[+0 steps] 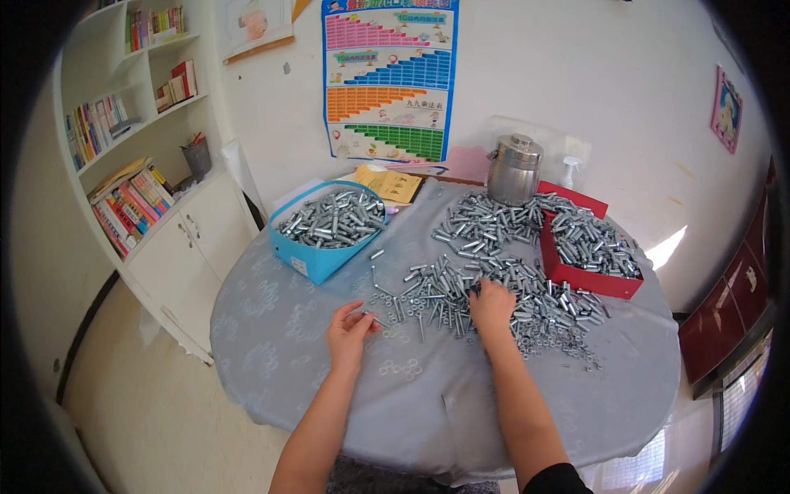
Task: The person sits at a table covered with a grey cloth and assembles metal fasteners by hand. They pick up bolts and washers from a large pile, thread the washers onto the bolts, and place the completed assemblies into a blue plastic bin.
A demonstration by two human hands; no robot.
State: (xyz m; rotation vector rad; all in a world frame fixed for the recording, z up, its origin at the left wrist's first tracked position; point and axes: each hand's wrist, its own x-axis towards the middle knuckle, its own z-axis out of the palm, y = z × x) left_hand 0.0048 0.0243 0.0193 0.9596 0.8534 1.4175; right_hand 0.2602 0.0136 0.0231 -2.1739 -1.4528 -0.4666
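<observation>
On the grey-covered table, my left hand [350,329] is closed in a pinch on a thin metal bolt [374,319], held just above the cloth. My right hand [492,309] reaches into the near side of a large pile of silver metal anchor bolts [448,284]. Its fingers curl down among the pieces, and what they grip is hidden. Small nuts [568,342] lie scattered to the right of that hand. Washers [395,333] are spread on the cloth beside my left hand.
A blue basket [317,262] full of metal bolts stands at the left. A red box [597,281] heaped with more is at the right. Behind the pile are a steel pot [516,169], a spray bottle [569,171] and a yellow booklet [387,183]. A bookshelf [156,206] stands beyond, left.
</observation>
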